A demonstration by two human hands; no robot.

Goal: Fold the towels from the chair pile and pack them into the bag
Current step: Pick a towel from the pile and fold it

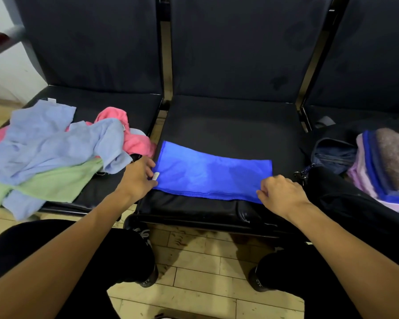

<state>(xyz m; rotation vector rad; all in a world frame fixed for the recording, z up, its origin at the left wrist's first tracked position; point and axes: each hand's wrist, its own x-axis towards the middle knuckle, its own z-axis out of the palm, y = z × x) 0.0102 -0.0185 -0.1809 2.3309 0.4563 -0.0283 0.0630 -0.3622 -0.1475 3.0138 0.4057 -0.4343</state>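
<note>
Now: folding step | blue towel flat on chair seat | left hand pinches left edge, right hand pinches right corner | next, likely: bring ends together, then bag.

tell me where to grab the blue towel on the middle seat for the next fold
Take the blue towel by the two corners of one short end, probably the left end where the left hand already pinches it. It lies flat as a long strip across the seat, so lifting that end and carrying it over to the right hand would halve it neatly.
</note>
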